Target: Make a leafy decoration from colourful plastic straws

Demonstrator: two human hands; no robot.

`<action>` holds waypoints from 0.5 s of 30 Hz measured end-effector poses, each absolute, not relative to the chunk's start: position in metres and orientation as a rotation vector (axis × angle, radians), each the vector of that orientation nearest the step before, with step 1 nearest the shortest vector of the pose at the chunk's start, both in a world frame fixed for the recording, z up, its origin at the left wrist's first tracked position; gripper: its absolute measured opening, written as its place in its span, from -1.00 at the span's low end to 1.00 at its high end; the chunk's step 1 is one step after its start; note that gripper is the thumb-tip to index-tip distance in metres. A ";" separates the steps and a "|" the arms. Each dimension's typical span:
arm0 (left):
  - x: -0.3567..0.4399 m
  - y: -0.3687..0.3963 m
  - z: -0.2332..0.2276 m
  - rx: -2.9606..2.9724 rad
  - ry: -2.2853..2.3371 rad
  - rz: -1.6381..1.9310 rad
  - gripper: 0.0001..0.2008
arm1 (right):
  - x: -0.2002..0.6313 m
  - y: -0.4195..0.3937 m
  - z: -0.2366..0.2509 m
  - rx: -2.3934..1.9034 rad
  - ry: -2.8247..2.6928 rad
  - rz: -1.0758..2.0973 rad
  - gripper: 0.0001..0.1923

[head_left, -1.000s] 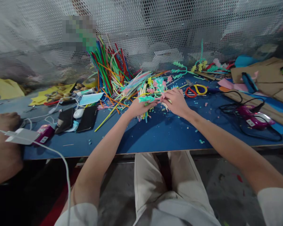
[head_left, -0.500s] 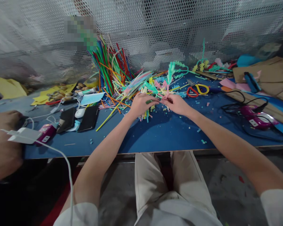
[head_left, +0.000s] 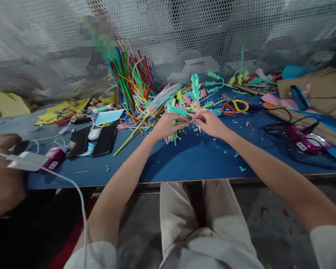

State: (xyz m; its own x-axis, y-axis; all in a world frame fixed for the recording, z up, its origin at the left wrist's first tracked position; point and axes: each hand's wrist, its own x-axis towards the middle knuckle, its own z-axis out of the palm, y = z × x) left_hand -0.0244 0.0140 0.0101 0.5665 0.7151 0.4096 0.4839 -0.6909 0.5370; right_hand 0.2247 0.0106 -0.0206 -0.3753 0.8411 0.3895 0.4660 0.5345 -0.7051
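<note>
Both hands, left hand [head_left: 168, 126] and right hand [head_left: 210, 123], pinch a fringed straw sprig [head_left: 195, 89] with closed fingers above the worktop [head_left: 184, 160] middle.

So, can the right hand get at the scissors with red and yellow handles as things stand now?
Probably yes. The scissors lie in the open on the blue table, just beyond the right hand, with nothing between them. That hand, though, is pinching a pink piece.

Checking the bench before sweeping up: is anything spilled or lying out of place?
Yes. Small coloured scraps lie scattered over the blue table, and loose straws spill out from the upright bundle toward the phones. The left hand and right hand pinch a fringed piece above the mess.
</note>
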 end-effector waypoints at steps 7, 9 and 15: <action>-0.020 0.009 0.008 2.058 1.109 0.868 -0.59 | 0.225 0.010 -0.021 -0.927 -2.078 0.467 -0.75; -0.016 0.006 0.012 1.934 1.086 0.884 -0.59 | 0.224 0.010 -0.022 -0.896 -2.072 0.463 -0.73; -0.013 0.011 0.011 1.872 1.047 0.936 -0.67 | 0.223 0.009 -0.022 -0.818 -2.091 0.389 -0.64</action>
State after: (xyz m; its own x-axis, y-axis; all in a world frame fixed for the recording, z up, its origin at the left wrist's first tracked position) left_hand -0.0126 0.0107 0.0114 0.3894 0.8942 0.2208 0.3198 -0.3561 0.8780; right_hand 0.2225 0.0087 -0.0221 -0.4375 0.6733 0.5961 0.4141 0.7393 -0.5311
